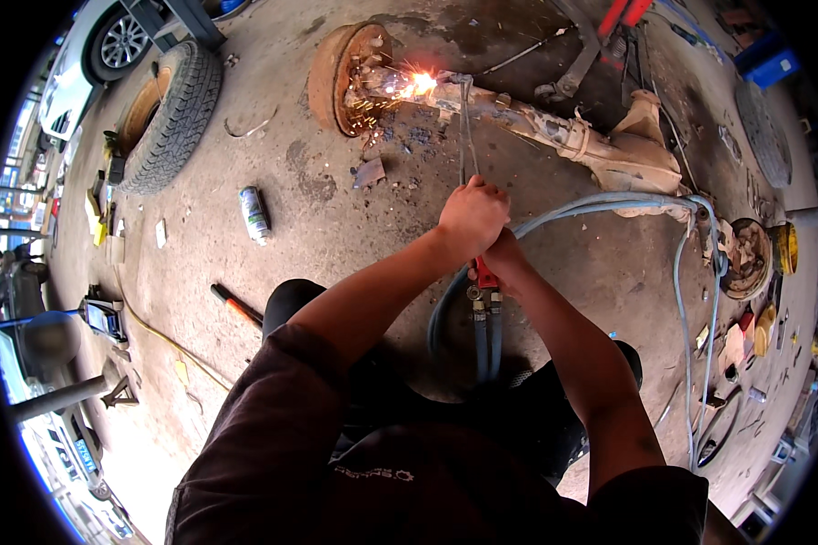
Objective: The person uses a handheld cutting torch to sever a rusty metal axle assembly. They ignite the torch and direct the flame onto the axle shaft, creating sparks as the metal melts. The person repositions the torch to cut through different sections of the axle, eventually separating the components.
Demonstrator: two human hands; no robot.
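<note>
My left hand (474,216) is closed around the metal tubes of a cutting torch (464,141). Just behind it, my right hand (504,261) grips the torch's red handle, and the two hands touch. The torch tip reaches a rusty vehicle axle (541,127) lying on the floor. Bright flame and sparks (418,84) burst out beside the round brake drum (332,82) at the axle's left end, hiding the metal there. Twin grey-blue hoses (488,336) run from the handle down between my knees.
The hoses loop right across the axle's differential housing (641,163). A spray can (254,215) lies on the concrete left of my hands, with an orange-and-black handled tool (235,304) by my knee. A tyre (177,118) lies far left; red stand legs (623,16) rise behind the axle.
</note>
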